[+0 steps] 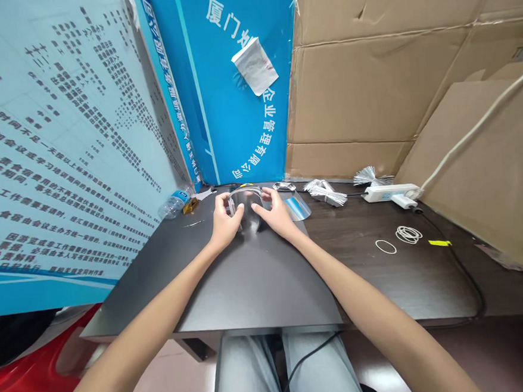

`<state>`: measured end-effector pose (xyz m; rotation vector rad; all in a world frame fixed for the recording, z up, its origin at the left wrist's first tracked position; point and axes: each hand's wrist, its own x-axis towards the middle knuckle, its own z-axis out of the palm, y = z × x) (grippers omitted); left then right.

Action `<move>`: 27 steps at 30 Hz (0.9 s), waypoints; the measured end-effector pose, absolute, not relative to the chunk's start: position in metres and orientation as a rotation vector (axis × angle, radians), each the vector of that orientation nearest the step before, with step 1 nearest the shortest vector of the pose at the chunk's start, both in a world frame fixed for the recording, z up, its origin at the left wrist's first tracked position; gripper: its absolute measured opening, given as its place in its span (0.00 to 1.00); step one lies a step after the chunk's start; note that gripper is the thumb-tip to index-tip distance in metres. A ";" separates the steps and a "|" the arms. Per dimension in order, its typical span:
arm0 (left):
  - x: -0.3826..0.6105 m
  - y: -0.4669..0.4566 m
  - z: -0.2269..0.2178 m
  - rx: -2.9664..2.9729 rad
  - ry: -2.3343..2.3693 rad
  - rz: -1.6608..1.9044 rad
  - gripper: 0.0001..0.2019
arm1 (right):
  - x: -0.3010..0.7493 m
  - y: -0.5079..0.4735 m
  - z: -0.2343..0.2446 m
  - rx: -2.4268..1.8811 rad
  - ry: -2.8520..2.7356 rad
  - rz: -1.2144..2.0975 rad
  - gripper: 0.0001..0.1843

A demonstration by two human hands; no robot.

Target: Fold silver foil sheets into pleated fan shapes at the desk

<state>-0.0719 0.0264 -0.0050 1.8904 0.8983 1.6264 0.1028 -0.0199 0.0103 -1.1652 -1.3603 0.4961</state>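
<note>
Left hand (224,222) and right hand (275,214) pinching a curled shiny sheet (244,203) by its sides, at the dark table's (258,280) far middle, plastic bottle (172,204) left, flat shiny sheet (299,207) just beside, fibre tufts (328,194), power strip (389,193), rubber bands (408,234) further right

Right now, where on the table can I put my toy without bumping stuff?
The biggest bare patch is the near middle of the table, nearer than the left hand and right hand holding the clear curved sheet. Another lies left of the left hand, nearer than the bottle. The far right is crowded: silver tufts, power strip, rubber bands, cable.
</note>
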 end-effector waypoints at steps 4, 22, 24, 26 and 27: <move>-0.074 0.022 -0.001 1.935 0.931 1.639 0.15 | 0.100 -0.025 0.011 -1.123 -1.468 0.390 0.31; -0.085 0.024 0.007 2.007 0.798 1.662 0.10 | 0.119 -0.018 0.018 -1.141 -1.700 0.464 0.15; -0.095 0.033 0.008 2.135 0.815 1.603 0.13 | 0.129 -0.015 0.019 -1.142 -1.689 0.499 0.14; -0.103 0.041 0.007 2.268 0.835 1.513 0.14 | 0.133 -0.012 0.017 -1.110 -1.647 0.543 0.14; -0.106 0.043 0.006 2.298 0.848 1.469 0.14 | 0.133 -0.011 0.015 -1.100 -1.622 0.567 0.14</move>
